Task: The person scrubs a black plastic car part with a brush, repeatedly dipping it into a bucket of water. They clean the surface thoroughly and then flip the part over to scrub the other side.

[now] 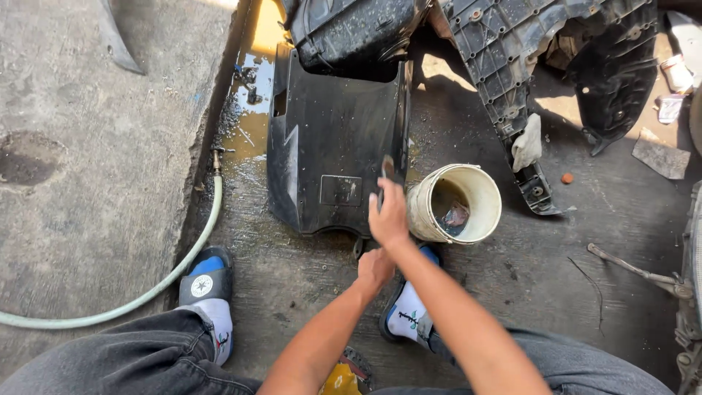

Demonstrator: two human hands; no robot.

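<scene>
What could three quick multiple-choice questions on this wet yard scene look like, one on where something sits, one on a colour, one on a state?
1. Where is the white bucket?
A. Just right of the flat black plastic panel
B. On the concrete slab at far left
C. Between the person's knees

2. What colour is the hose?
A. Bright red
B. Pale green
C. Black

3. How is the right hand?
A. Open and flat on the ground
B. Inside the bucket
C. Closed around a small dark tool at the panel's edge

Answers:
1 A, the bucket stands beside the panel's right edge.
2 B, the hose curving past the shoe is light greenish.
3 C, the fingers wrap the tool's lower end against the panel; the left hand hangs below it, fingers curled.
</scene>
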